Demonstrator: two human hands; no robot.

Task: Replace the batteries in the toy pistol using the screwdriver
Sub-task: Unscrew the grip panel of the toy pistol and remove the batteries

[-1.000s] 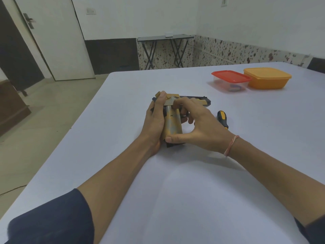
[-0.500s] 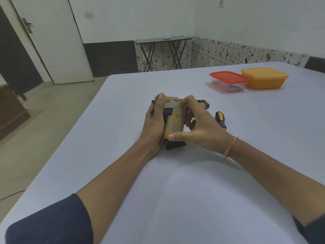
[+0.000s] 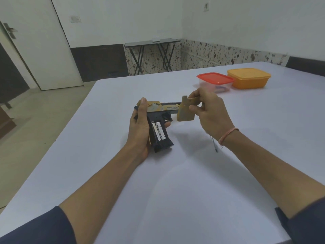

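The black and gold toy pistol (image 3: 157, 110) lies on its side on the white table (image 3: 175, 182), barrel pointing right. My left hand (image 3: 140, 128) grips its handle from the left. The handle's compartment is uncovered, and two silver batteries (image 3: 158, 131) sit side by side in it. My right hand (image 3: 209, 111) is raised to the right of the pistol and pinches the gold battery cover (image 3: 184, 111), held upright. Only the metal tip of the screwdriver (image 3: 214, 145) shows below my right wrist; its handle is hidden.
A clear box with a red lid (image 3: 214, 80) and an orange box (image 3: 248, 78) stand at the far right of the table. A folding table (image 3: 153, 50) stands against the back wall, and a white door (image 3: 35, 43) is at the left.
My right hand has lifted the gold cover off the pistol's handle and carried it up and to the right, uncovering the two batteries. My left hand stays on the handle.
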